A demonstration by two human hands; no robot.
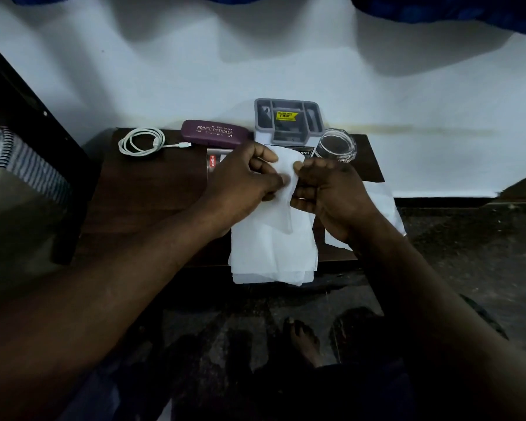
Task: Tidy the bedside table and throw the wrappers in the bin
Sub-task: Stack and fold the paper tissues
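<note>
Hidden: my left hand covers most of a cello packet; only its left strip with the red logo shows. A printed card under the organiser is cut off by my fingers, its letters readable only as "…OPEL".
Hard to make out: the jar's label, the small print on the price sticker, and the dark floor by my foot.
Left hand: thumb and fingers pinching the top edge of the white tissue sheet.
Right hand: fingers curled, gripping the sheet's right edge, just beside the left hand.
Tissue sheet: held up over the front middle of the bedside table; the layered lower end hangs past the table's front edge.
Second white sheet: lies under my right wrist and overhangs the table's right edge.
Back row, left to right: coiled white charging cable, purple PRINCE OPTICALS spectacle case, grey organiser tray with a yellow sticker, glass jar upright.
In the way: case, tray and jar stand close behind my knuckles.
Edges: white wall behind the table; dark bed frame with striped cloth to the left.
Open room: bare wood on the table's left front half.
</note>
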